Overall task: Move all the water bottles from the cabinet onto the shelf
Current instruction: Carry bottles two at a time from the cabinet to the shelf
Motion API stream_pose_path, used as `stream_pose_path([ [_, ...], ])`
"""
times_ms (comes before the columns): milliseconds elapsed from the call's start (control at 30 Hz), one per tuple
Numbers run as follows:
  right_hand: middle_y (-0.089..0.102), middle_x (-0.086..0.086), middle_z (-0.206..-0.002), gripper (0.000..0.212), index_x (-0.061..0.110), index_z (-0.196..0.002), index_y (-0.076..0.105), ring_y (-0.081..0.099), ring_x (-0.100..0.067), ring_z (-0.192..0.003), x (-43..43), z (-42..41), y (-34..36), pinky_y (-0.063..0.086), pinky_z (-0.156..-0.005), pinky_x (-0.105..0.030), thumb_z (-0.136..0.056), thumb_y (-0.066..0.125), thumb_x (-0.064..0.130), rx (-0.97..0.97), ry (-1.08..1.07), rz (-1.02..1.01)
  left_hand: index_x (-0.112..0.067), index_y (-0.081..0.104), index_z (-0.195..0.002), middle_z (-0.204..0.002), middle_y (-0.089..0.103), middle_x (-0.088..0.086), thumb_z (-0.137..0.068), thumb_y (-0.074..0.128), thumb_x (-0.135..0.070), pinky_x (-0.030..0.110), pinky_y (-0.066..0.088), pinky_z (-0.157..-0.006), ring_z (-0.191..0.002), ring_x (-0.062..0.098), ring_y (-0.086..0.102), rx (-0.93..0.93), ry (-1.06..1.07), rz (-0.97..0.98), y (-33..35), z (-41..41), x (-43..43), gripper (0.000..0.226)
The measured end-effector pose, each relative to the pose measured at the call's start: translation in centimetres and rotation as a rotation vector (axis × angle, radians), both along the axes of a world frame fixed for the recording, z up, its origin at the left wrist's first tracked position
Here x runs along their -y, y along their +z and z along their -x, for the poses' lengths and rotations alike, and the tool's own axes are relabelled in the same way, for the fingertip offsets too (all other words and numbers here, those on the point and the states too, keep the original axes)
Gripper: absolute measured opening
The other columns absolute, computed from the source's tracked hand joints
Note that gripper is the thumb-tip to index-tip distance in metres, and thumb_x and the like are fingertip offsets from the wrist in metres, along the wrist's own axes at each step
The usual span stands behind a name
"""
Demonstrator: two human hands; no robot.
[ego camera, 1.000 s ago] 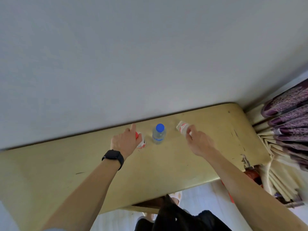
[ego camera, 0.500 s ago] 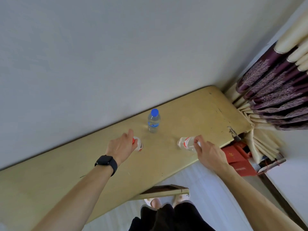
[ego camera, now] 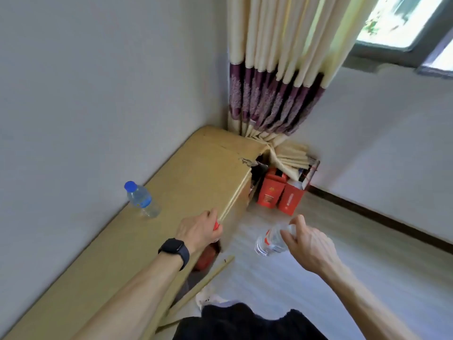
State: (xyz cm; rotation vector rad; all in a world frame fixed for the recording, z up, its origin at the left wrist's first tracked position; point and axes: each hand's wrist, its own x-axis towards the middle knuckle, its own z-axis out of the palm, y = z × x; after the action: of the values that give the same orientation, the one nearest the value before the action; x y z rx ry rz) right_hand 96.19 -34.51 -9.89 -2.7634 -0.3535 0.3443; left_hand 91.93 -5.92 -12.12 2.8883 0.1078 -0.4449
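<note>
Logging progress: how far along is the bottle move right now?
Done: nothing confirmed; no shelf is in view. In hand: left grip holds a red-capped bottle at the front edge of the yellow wooden cabinet; right grip holds a clear plastic red-labelled bottle over the floor. Left: the clear blue-capped plastic bottle stands on the cabinet top.

Corner of the room has a cream curtain (ego camera: 274,94) w/ a purple patterned band near the bottom, the hem all bunched up in the corner. Window (ego camera: 402,18) top right, bright and blurry. Two red boxes (ego camera: 270,190) sit side by side on the floor (ego camera: 367,278) right under the curtain, and there's smth behind them I can't make out. Plain grey-white walls (ego camera: 98,82), dark baseboard (ego camera: 392,224) along the right one. Black watch (ego camera: 175,250) on the left wrist, black clothing (ego camera: 245,322) at the bottom edge.
</note>
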Motion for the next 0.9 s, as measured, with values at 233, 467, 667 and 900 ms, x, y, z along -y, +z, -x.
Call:
stream_pose_path([
  [233, 0.068, 0.000, -0.084, 0.029, 0.025, -0.103, 0.037, 0.063, -0.034, -0.085, 20.3, 10.1, 3.7, 0.038, -0.063, -0.036, -0.097, 0.037, 0.053, 0.131, -0.440, 0.017, -0.021, 0.038, -0.100, -0.094, 0.060, -0.001, -0.096, 0.036, -0.046, 0.037, 0.044, -0.063, -0.080, 0.030, 0.062, 0.176, -0.448, -0.020, 5.8, -3.6, 21.2, 0.026],
  [467, 0.069, 0.002, -0.096, 0.025, 0.027, -0.101, 0.046, 0.063, -0.037, -0.091, 36.1, 21.2, 11.9, 0.037, -0.067, -0.035, -0.094, 0.051, 0.051, 0.460, -0.907, -0.014, -0.021, 0.039, -0.091, -0.084, 0.060, -0.001, -0.093, 0.040, -0.040, 0.036, 0.051, -0.062, -0.072, 0.031, 0.060, 0.466, -0.908, 0.105, 14.4, -1.8, 45.4, 0.019],
  [667, 0.050, 0.011, -0.075, 0.029, 0.027, -0.100, 0.048, 0.051, -0.027, -0.074, 46.3, 30.0, 19.4, 0.032, -0.066, -0.032, -0.093, 0.047, 0.055, 0.816, -1.225, 0.001, -0.022, 0.046, -0.096, -0.090, 0.061, -0.006, -0.098, 0.037, -0.044, 0.035, 0.050, -0.062, -0.069, 0.025, 0.059, 0.676, -1.193, 0.293, 23.5, 1.4, 62.9, 0.024],
  [900, 0.070, -0.002, -0.098, 0.029, 0.024, -0.102, 0.053, 0.064, -0.034, -0.096, 56.6, 36.4, 24.1, 0.043, -0.073, -0.036, -0.093, 0.053, 0.051, 0.867, -1.509, 0.139, -0.020, 0.044, -0.095, -0.085, 0.060, -0.002, -0.096, 0.043, -0.045, 0.033, 0.039, -0.056, -0.061, 0.028, 0.054, 0.740, -1.343, 0.637, 27.3, 7.1, 79.7, 0.025],
])
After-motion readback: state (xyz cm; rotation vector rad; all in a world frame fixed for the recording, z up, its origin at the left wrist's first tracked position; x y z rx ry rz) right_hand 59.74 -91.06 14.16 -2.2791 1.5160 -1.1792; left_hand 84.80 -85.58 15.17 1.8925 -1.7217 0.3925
